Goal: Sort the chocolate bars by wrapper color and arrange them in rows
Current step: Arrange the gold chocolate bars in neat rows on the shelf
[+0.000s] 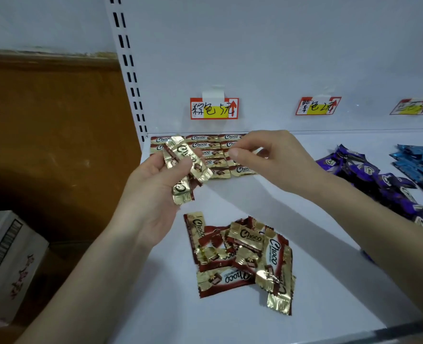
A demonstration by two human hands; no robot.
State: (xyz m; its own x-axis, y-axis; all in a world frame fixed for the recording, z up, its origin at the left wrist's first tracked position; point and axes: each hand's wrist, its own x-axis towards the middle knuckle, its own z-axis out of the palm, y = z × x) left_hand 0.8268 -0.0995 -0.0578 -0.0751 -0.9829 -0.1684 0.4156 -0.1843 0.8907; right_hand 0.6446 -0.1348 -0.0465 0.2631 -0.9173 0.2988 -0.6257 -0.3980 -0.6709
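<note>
My left hand [153, 192] grips a small bunch of brown-and-gold chocolate bars [189, 161], fanned upward. My right hand [267, 157] hovers over neat rows of brown-and-gold bars [206, 145] at the back of the white shelf [155, 294]. Its thumb and fingers are curled close together, touching or just above a bar in the right column; whether they pinch it is unclear. A loose pile of brown-and-gold bars [242, 256] lies nearer the front. To the right lie a purple heap [379, 180] and a blue heap [421, 162].
Three handwritten price tags [214, 109] hang on the white back panel. A slotted upright [128, 70] marks the shelf's left end. Left of the shelf, a cardboard box [7, 259] sits on the floor by a brown wall.
</note>
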